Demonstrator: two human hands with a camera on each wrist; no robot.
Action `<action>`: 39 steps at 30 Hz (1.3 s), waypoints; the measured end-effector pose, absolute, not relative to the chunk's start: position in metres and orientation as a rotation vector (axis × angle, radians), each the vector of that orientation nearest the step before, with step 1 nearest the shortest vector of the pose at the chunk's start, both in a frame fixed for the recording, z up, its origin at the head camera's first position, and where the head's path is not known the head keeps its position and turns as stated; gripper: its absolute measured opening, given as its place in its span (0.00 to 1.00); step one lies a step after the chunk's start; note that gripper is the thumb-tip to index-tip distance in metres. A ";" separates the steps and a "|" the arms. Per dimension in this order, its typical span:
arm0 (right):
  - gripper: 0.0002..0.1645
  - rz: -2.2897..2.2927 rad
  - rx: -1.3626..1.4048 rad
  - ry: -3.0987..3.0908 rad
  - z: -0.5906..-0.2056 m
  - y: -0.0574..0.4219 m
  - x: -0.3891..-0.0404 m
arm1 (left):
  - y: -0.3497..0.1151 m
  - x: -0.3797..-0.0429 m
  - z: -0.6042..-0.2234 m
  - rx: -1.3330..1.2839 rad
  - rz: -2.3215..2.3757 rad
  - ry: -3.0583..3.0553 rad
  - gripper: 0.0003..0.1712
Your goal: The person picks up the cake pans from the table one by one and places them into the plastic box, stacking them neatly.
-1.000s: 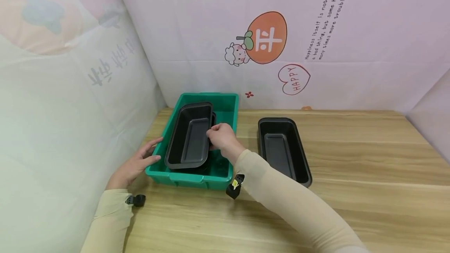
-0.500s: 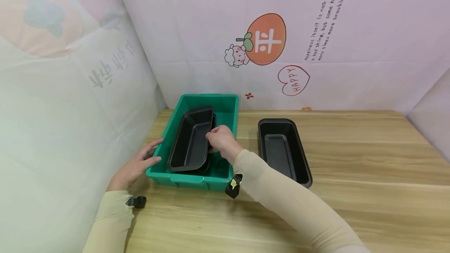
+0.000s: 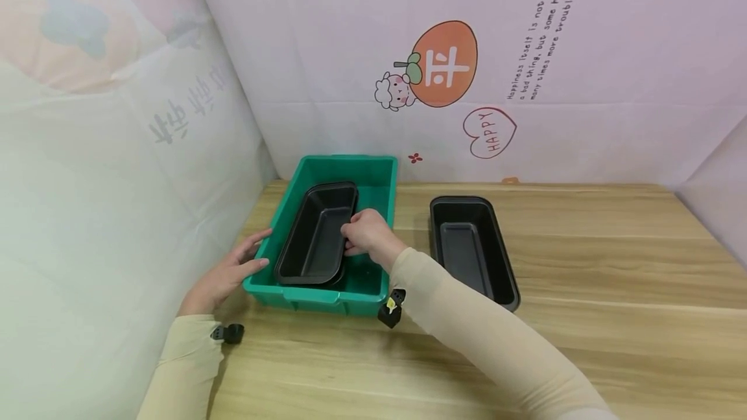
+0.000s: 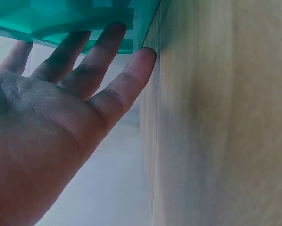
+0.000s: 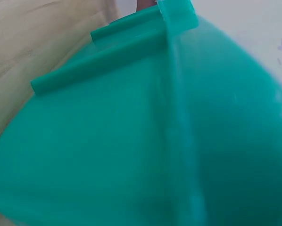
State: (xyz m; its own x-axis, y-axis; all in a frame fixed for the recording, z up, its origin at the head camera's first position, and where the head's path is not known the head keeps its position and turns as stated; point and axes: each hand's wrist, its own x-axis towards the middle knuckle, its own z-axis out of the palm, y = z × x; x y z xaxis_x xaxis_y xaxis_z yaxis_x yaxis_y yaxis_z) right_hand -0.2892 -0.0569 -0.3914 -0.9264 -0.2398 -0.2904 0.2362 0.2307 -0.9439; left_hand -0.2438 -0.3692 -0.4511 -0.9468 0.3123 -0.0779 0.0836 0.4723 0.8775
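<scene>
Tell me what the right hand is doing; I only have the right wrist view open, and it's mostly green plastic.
Observer: In the head view, the right hand grips the right rim of a dark loaf pan inside the green bin.
Reviewer: And the left hand?
Observer: The left hand is at the bin's left side, fingers spread.
Reviewer: Any pan outside?
Observer: Yes, another pan sits on the table, right of the bin.

This is a small screened-off booth, in what building unclear. Printed cloth (image 3: 327,50) with cartoon fruit (image 3: 443,63) walls the frame's top and left, around a wood-grain tabletop (image 3: 613,264).
</scene>
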 end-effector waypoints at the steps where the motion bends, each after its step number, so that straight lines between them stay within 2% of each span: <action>1: 0.08 -1.729 -0.011 2.149 -0.391 -0.056 -0.288 | -0.369 -0.244 -0.451 0.340 1.468 2.491 0.38; 5: 0.29 -1.687 -0.058 2.191 -0.388 -0.055 -0.284 | -0.369 -0.244 -0.451 0.334 1.476 2.484 0.37; 7: 0.29 -1.672 -0.081 2.208 -0.386 -0.055 -0.282 | -0.368 -0.244 -0.451 0.331 1.472 2.485 0.37; 24: 0.21 -1.727 -0.349 2.243 -0.392 -0.057 -0.266 | -0.369 -0.245 -0.454 0.352 1.469 2.491 0.37; 39: 0.12 -1.877 -0.343 2.176 -0.397 -0.049 -0.266 | -0.368 -0.245 -0.453 0.347 1.474 2.482 0.37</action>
